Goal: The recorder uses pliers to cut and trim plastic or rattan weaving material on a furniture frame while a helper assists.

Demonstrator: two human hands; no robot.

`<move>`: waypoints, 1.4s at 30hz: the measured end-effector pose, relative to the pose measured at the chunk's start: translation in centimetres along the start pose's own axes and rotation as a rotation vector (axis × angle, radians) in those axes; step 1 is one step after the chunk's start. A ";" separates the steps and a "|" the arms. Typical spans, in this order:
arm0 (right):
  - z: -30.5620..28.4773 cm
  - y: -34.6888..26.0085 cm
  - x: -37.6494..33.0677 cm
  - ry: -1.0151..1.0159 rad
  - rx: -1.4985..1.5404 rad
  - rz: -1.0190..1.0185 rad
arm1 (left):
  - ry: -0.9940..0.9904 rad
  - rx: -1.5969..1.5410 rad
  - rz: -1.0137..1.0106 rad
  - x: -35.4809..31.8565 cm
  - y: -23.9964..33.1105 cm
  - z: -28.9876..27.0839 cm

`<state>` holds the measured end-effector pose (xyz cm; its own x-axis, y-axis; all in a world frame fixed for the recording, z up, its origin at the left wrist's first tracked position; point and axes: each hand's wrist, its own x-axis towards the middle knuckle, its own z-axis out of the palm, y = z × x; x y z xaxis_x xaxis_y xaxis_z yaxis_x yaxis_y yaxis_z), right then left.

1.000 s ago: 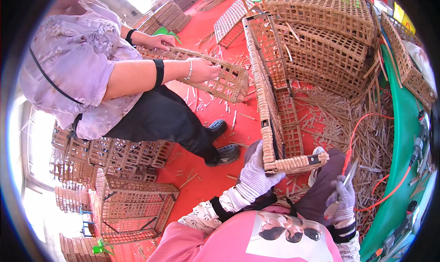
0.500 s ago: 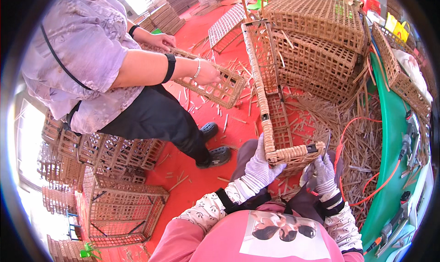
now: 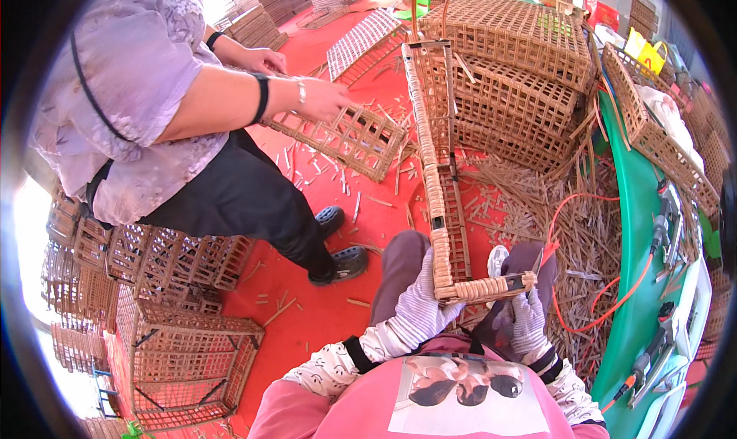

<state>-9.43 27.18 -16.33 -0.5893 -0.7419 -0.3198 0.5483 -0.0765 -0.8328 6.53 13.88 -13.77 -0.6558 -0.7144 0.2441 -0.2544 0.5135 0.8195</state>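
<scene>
A long woven rattan frame (image 3: 439, 243) runs away from me, its wrapped near end turning right across my lap. At its near left corner, my left hand (image 3: 421, 294), in a striped glove, is closed around the frame. By the short end's right tip is my right hand (image 3: 528, 316), also gloved, with curled fingers. What it grips is mostly hidden; a thin tip seems to stick up above it. Across from me a co-worker stands with both hands on a flat woven panel (image 3: 368, 138).
Large woven baskets (image 3: 507, 36) are stacked ahead on the right, above a heap of cut strips (image 3: 583, 278). An orange cord (image 3: 572, 328) loops toward the green table (image 3: 614, 208), where power tools (image 3: 656, 339) lie. More woven frames (image 3: 192, 354) stand at left on the red floor.
The near end of the frame sits slightly lower and further left, and both my hands have moved with it. The blade seen above my right hand shows less. The co-worker's near hand has shifted along the panel.
</scene>
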 end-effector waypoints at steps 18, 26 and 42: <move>-0.4 -0.9 0.8 -0.188 -0.289 -0.307 | 0.312 0.620 -0.025 20.1 -8.5 -7.7; -5.0 -0.2 2.2 -0.138 -0.249 0.158 | 0.154 0.994 -0.276 28.5 -7.5 -6.5; -0.6 -6.3 12.5 -0.310 -0.150 0.591 | 0.515 0.840 -0.320 21.3 -13.2 -5.0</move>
<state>-20.64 18.80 -15.40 -0.0068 -0.7891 -0.6143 0.6243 0.4765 -0.6190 -0.51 -10.47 -16.80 -0.1370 -0.8912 0.4325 -0.9067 0.2886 0.3075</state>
